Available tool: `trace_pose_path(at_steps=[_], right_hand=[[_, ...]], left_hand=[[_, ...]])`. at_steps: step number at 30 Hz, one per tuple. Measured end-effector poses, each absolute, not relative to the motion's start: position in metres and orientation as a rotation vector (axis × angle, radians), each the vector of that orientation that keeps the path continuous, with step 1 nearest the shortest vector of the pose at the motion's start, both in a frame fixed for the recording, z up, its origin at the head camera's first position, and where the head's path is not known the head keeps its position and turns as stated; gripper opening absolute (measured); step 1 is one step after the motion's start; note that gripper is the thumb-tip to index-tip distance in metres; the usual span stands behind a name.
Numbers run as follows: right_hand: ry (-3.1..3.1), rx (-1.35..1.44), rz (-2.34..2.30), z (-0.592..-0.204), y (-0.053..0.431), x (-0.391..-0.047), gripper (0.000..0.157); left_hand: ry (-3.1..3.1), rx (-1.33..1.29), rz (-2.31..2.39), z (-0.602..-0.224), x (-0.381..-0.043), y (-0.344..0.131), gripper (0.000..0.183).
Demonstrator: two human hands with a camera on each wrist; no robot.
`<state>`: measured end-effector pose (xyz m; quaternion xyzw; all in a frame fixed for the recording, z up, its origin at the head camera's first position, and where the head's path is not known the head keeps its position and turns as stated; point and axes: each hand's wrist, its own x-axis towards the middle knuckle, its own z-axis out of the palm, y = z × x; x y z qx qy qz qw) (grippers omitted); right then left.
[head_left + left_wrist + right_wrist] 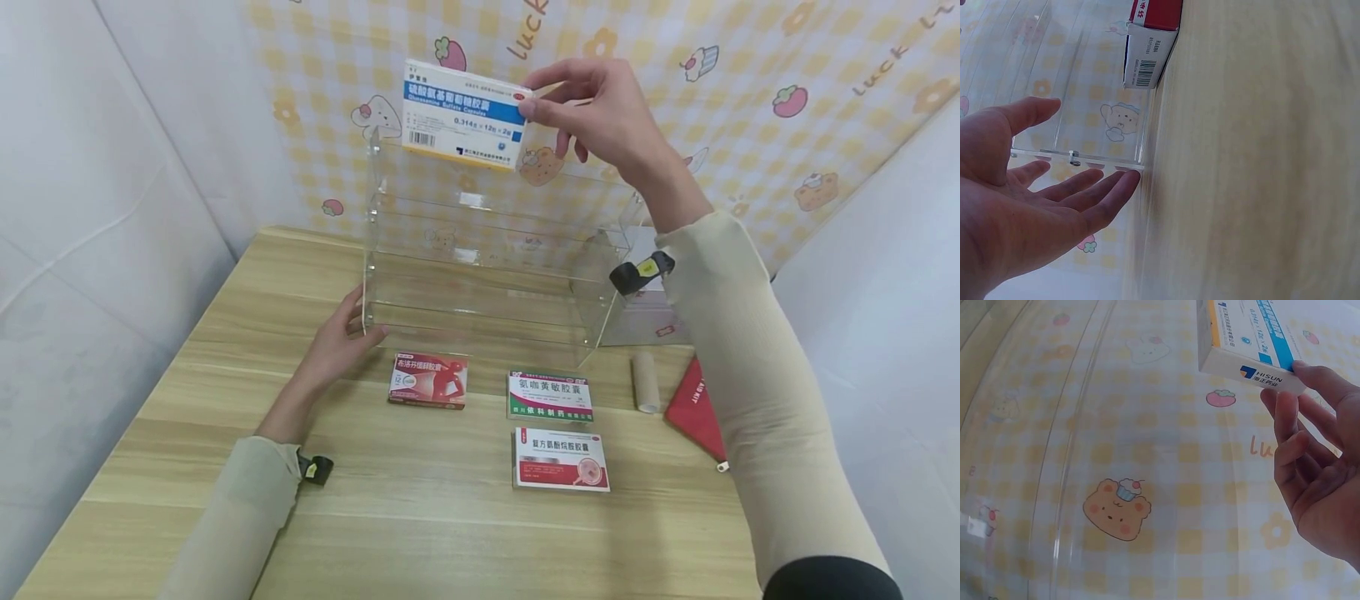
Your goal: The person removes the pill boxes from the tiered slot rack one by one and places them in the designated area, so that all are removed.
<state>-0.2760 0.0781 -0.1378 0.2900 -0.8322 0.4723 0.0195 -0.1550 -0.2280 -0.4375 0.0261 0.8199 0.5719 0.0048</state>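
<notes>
My right hand [611, 117] pinches the right end of a white, blue and yellow medicine box [465, 117], thumb on its front. In the head view the box is up at the top of a clear acrylic tiered rack [480, 296]. The right wrist view shows the white end of that medicine box [1250, 372] beside the fingertips. Low at the rack's left side, my left hand [337, 346] touches the side panel. In the left wrist view, nearly straight fingers [1104, 200] rest against the panel's outer side, and the thumb stands apart from it.
Before the rack lie a red medicine box [427, 381], a green and white one [550, 397] and a red and white one [561, 460]. To the right are a cardboard tube [645, 382], a red pouch [696, 408] and a pale box [645, 312] behind the rack.
</notes>
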Motion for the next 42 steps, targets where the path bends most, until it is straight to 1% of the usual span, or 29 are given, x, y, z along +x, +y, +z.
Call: trace_pose_path(at_steps=[6,13,18,25,33,37,42], right_hand=[[-2.594,0.924,1.524,-0.144,0.080,-0.281,0.029],[-2.605,0.933,1.648,-0.156,0.084,-0.290,0.034],[-2.612,0.902,1.722,-0.162,0.084,-0.290,0.036],[-2.526,0.944,1.855,-0.177,0.084,-0.291,0.032],[-2.471,0.873,2.040,-0.191,0.083,-0.287,0.036],[-2.453,0.891,2.078,-0.197,0.082,-0.284,0.035],[-2.464,0.841,2.094,-0.205,0.082,-0.281,0.035]], left_hand=[[2.581,0.082,1.784,-0.437,-0.155,-0.228,0.079],[2.593,0.086,1.773,-0.437,-0.155,-0.228,0.080],[2.579,0.083,1.779,-0.438,-0.155,-0.228,0.080],[2.565,0.075,1.787,-0.439,-0.154,-0.228,0.080],[2.567,0.089,1.797,-0.439,-0.154,-0.229,0.080],[2.571,0.086,1.799,-0.438,-0.154,-0.229,0.080],[2.576,0.083,1.789,-0.439,-0.154,-0.229,0.080]])
